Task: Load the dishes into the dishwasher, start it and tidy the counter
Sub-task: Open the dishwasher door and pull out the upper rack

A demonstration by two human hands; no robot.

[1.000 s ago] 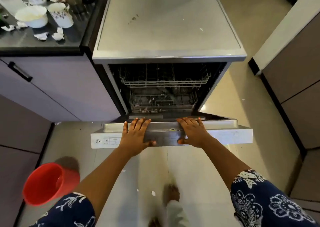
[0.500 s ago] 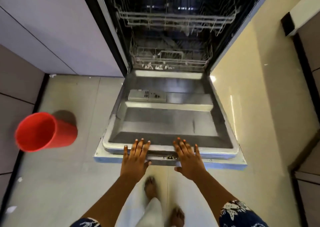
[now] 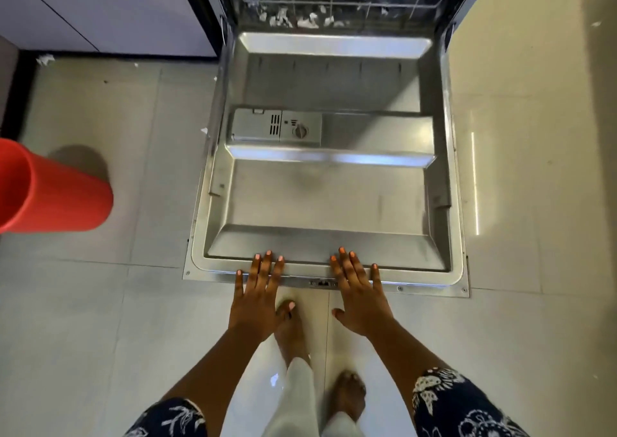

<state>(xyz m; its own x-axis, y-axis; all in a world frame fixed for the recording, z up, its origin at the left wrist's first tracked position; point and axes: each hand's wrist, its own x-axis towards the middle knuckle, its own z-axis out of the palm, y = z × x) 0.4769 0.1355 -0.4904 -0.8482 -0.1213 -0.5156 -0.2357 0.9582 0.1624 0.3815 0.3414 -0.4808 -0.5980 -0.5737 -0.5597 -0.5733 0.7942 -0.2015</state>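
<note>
Nearest, two bare feet (image 3: 347,400) are seen on the tiled floor (image 3: 100,303), just short of the open door.

Both hands are laid flat with the fingers straight, and nothing is grasped. The left hand (image 3: 255,298) and the right hand (image 3: 359,298) are rested on the front rim of the dishwasher door (image 3: 327,196), one to either side of the latch (image 3: 322,283). The fingertips reach over the rim towards the inner panel.

The door is seen lying open, close to level, with the detergent dispenser (image 3: 277,129) set in its left half. Beyond the hinge, the lower rack (image 3: 334,5) is seen inside the tub. White scraps (image 3: 300,20) lie in or beneath it; which cannot be told. No dishes are in view. A red bin (image 3: 50,189) is stood on the floor, well apart to the left.

The step in hand is judged to be the settling of the door at its full opening. Pressure is best spread lightly and evenly across both hands, so that the door is not twisted on its hinges. It should be eased onto its stop rather than dropped, and the toes should be held back from under the rim. Before any loading, the rack would best be drawn out over the door and the scraps cleared, so that the drain is not clogged.
</note>
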